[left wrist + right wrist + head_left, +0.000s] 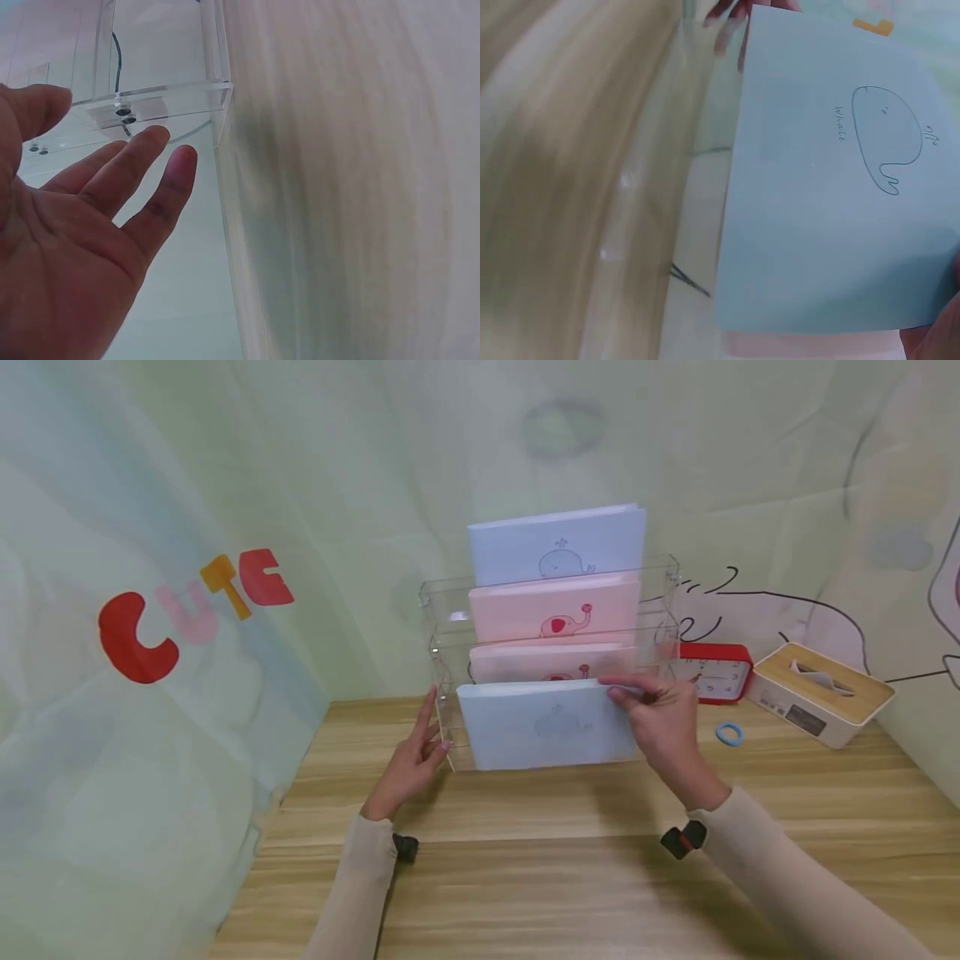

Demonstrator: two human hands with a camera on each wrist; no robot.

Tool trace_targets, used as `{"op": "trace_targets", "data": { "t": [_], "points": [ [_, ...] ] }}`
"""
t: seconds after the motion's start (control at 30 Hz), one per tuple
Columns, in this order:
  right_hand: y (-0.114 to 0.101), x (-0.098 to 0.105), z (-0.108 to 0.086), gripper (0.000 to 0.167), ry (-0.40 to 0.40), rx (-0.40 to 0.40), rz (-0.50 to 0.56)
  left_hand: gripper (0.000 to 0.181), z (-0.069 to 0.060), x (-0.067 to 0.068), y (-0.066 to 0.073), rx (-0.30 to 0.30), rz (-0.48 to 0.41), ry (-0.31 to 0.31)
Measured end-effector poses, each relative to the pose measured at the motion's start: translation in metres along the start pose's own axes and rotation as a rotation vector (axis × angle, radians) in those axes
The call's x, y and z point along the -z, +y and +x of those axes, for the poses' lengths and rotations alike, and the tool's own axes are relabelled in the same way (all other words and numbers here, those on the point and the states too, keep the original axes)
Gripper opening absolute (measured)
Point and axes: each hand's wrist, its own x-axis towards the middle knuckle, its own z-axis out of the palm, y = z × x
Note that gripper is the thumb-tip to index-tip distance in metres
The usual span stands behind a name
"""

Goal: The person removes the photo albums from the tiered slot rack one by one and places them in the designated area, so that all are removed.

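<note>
**Whale Booklet (502,727) at Front Tier of Clear Rack (180,97)**

Smooth, pale-blue rectangular cover. Right hand (667,718): thumb and fingers pinch its upper right corner. Left hand (412,764): fingers extended and spread, gripping nothing, at the rack's left side; contact cannot be determined. Behind: two pink booklets (510,610), one blue booklet (510,552). Surface: wood-grain tabletop (525,860). Surroundings: red-framed clock (723,675), wood-lidded tissue box (817,693), creased printed fabric (360,485).

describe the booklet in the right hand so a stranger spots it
On the table stands a clear rack. At its front, the lowest booklet has its top right corner pinched by the right hand. It is pale blue with a whale, while the two pink booklets behind it show elephants and the other blue booklet stands rearmost.
</note>
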Motion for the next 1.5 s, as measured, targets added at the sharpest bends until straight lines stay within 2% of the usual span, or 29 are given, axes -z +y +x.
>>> {"op": "trace_targets", "data": {
  "t": [0.23, 0.4, 0.6, 0.83, 1.2, 1.3, 1.5],
  "points": [
    [0.001, -0.005, -0.016, 0.017, -0.081, -0.184, 0.029, 0.094, -0.001, 0.001, -0.002, -0.008, -0.002, 0.002],
    [0.004, -0.006, -0.025, 0.02, -0.185, -0.34, 0.078, 0.095, 0.0, 0.002, -0.004, -0.009, -0.008, -0.013],
    [0.014, -0.01, -0.032, 0.023, -0.267, -0.456, 0.114, 0.096, 0.0, 0.003, -0.001, 0.009, -0.005, -0.011],
    [0.026, -0.016, -0.038, 0.024, -0.299, -0.581, 0.15, 0.092, 0.0, 0.002, 0.001, 0.014, 0.014, -0.013],
    [0.043, -0.026, -0.038, 0.023, -0.314, -0.66, 0.148, 0.092, 0.001, 0.002, 0.003, 0.033, 0.031, -0.011],
    [0.047, -0.031, -0.037, 0.024, -0.333, -0.614, 0.08, 0.092, 0.001, 0.002, 0.003, 0.035, 0.036, -0.007],
    [0.059, -0.038, -0.031, 0.023, -0.387, -0.47, -0.035, 0.092, 0.0, 0.001, 0.002, 0.04, 0.031, -0.008]
  ]
}}
